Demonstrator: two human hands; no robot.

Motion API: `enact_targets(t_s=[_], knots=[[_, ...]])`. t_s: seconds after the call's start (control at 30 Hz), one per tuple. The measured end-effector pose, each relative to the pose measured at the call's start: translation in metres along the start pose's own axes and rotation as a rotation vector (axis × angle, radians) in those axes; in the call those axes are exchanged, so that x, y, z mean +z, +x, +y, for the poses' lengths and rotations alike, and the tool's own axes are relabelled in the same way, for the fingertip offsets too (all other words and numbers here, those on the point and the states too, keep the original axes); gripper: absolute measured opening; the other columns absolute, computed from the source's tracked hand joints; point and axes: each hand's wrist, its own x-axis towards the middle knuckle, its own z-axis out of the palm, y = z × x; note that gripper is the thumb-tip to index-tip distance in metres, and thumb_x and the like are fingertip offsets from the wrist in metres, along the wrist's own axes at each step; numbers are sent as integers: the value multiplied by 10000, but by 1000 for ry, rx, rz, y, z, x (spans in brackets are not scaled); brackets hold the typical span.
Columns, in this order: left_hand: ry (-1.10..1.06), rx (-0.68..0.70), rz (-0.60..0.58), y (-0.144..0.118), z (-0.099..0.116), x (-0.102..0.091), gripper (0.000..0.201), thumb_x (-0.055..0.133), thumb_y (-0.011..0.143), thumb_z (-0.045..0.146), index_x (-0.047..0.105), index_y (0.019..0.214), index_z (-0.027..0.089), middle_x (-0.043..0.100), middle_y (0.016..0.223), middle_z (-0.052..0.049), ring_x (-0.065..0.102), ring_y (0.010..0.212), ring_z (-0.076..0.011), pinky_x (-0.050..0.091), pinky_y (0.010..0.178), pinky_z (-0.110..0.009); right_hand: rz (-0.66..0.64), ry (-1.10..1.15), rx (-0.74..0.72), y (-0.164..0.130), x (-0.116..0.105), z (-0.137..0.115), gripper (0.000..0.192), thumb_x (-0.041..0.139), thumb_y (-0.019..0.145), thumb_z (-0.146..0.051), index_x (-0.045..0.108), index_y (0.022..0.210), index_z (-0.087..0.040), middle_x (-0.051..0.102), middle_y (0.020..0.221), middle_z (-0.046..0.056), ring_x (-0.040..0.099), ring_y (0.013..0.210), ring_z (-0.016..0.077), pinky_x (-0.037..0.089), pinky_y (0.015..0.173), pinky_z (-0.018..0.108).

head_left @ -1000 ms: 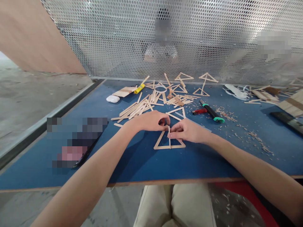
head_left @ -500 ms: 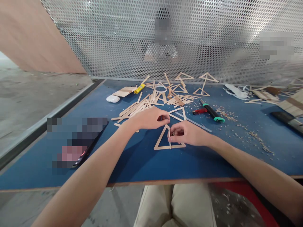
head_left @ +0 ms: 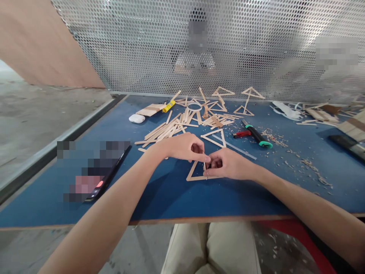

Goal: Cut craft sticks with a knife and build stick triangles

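1. Head view, with the clock centred on the wooden triangle (head_left: 196, 178) and the person at six: the left hand (head_left: 185, 147) comes in from seven, wrist arched, fingers curled down by the apex. I can't tell whether finger and thumb grip anything.
2. The right hand (head_left: 228, 163) reaches from four, knuckles bent, thumb across the middle stick (head_left: 204, 166); whether it's clamped there, I can't tell.
3. Towards ten sits a white case (head_left: 137, 118), closed, its inside hidden, near a banded stick bundle (head_left: 151, 110).
4. The triangle lies on the blue table (head_left: 159, 201) under both hands: pale, slim-sided, base facing six, its right side mostly covered.
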Motion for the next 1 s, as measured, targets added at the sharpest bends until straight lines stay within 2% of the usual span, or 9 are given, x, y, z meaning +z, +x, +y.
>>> enact_targets(t_s=[0.5, 0.7, 1.0], knots=[[-85, -6, -13, 2, 2, 6, 253, 748, 790, 441, 745, 864, 199, 755, 756, -16, 688, 665, -139, 459, 579, -224, 29, -93, -20, -2, 2, -1, 338, 710, 832, -532, 671, 804, -198, 594, 646, -44, 456, 569, 97, 300, 545, 256], [-179, -31, -69, 2, 0, 6, 257, 738, 808, 424, 750, 907, 187, 774, 771, -35, 724, 670, -153, 498, 604, -228, 33, -113, 2, -1, 4, 1, 312, 713, 828, -519, 697, 849, -208, 619, 656, -38, 494, 578, 106, 317, 557, 260], [-197, -35, -82, 2, 2, 5, 263, 737, 818, 420, 753, 899, 171, 759, 742, -39, 691, 636, -137, 483, 593, -223, 48, -121, 14, -1, 6, 2, 308, 722, 818, -520, 686, 823, -213, 613, 647, -41, 485, 572, 104, 315, 544, 256]])
